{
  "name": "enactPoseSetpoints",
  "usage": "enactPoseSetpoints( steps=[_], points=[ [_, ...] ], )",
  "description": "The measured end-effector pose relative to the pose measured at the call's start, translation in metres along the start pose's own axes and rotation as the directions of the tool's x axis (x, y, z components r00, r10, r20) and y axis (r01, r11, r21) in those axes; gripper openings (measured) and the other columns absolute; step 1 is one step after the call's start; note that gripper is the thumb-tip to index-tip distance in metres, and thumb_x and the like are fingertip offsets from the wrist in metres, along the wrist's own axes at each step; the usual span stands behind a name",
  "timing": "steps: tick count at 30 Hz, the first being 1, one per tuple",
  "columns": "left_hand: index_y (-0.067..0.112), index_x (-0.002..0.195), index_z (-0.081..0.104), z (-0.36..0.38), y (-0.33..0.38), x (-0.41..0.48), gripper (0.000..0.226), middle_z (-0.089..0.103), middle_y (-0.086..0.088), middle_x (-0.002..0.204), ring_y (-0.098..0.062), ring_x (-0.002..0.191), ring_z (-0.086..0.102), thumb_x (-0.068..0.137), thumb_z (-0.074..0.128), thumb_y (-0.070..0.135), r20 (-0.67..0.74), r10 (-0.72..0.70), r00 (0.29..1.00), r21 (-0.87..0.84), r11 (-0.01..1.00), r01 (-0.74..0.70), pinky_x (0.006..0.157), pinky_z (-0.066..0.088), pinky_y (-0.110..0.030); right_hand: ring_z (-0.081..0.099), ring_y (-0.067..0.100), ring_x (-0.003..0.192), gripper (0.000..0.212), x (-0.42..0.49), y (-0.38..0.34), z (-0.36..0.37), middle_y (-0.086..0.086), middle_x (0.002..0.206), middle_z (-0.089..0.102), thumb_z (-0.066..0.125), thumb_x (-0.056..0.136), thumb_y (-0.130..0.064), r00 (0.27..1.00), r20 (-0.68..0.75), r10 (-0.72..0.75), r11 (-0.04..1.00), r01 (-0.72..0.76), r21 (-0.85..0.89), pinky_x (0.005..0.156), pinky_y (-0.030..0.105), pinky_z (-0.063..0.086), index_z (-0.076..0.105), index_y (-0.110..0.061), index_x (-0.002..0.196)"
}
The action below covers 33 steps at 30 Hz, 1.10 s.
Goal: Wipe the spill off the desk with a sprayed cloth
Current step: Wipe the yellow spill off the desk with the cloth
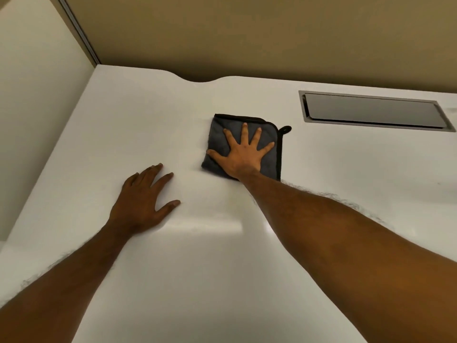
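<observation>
Grey cloth (pixel 243 147) lies flat under the right hand's (pixel 243 154) splayed fingers (pixel 244 131); left hand (pixel 143 196) spread, empty.

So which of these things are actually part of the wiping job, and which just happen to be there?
Part of the job:
- grey cloth, folded flat
- right hand, spread flat on the cloth
- white desk

Just there:
- left hand, resting flat on the desk
- metal cable hatch set into the desk
- tan partition behind

A white desk (pixel 321 219) with a glossy top carries a folded grey microfibre cloth (pixel 220 142), black-edged with a small hanging loop at its far right corner. A metal cable hatch (pixel 373 110) is set flush into the desk's far right.
</observation>
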<state>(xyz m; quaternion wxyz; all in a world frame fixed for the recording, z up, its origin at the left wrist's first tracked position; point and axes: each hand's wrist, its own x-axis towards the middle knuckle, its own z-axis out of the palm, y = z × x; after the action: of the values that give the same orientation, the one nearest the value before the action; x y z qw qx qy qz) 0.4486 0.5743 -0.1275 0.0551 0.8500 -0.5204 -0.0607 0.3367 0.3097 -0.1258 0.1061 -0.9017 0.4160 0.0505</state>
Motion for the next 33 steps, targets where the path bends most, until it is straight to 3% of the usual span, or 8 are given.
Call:
enactPoseSetpoints(
  steps=[7, 15, 22, 33],
  points=[
    [0.024, 0.148, 0.036, -0.003, -0.035, -0.011, 0.078, 0.029, -0.007, 0.159, -0.026, 0.145, 0.028, 0.086, 0.031, 0.071, -0.006, -0.021, 1.000, -0.001, 1.000, 0.021, 0.115, 0.025, -0.047, -0.016, 0.046, 0.146, 0.095, 0.002, -0.083, 0.017, 0.007, 0.165, -0.010, 0.022, 0.070, -0.093, 0.993, 0.002, -0.118, 0.993, 0.118, -0.007, 0.096, 0.081, -0.016, 0.010, -0.046, 0.152],
    [0.009, 0.145, 0.039, -0.012, -0.041, -0.011, 0.088, 0.042, -0.011, 0.151, -0.029, 0.137, 0.042, 0.084, 0.034, 0.072, -0.033, -0.087, 0.996, -0.093, 0.992, 0.083, 0.112, 0.034, -0.047, -0.015, 0.047, 0.146, 0.088, -0.013, -0.139, 0.035, 0.008, 0.165, -0.005, 0.020, 0.076, -0.090, 0.959, -0.005, -0.284, 0.956, 0.283, -0.073, 0.097, 0.080, -0.015, 0.011, -0.045, 0.151],
    [0.014, 0.144, 0.044, -0.012, -0.030, -0.013, 0.086, 0.036, -0.010, 0.155, -0.029, 0.143, 0.034, 0.083, 0.028, 0.073, -0.036, -0.135, 0.990, -0.075, 0.988, 0.132, 0.115, 0.027, -0.048, -0.016, 0.043, 0.147, 0.083, -0.014, -0.106, 0.030, 0.003, 0.166, -0.004, 0.018, 0.077, -0.088, 0.953, -0.011, -0.302, 0.951, 0.301, -0.065, 0.099, 0.079, -0.016, 0.013, -0.049, 0.150],
    [0.017, 0.149, 0.036, -0.007, -0.026, -0.031, 0.083, 0.025, -0.007, 0.161, -0.024, 0.148, 0.023, 0.087, 0.022, 0.069, -0.014, -0.138, 0.990, -0.052, 0.989, 0.137, 0.120, 0.020, -0.044, -0.010, 0.038, 0.149, 0.088, -0.046, 0.038, 0.009, -0.001, 0.166, -0.001, 0.014, 0.071, -0.092, 0.998, -0.049, -0.030, 0.999, 0.029, -0.022, 0.103, 0.080, -0.010, 0.014, -0.051, 0.149]
  ],
)
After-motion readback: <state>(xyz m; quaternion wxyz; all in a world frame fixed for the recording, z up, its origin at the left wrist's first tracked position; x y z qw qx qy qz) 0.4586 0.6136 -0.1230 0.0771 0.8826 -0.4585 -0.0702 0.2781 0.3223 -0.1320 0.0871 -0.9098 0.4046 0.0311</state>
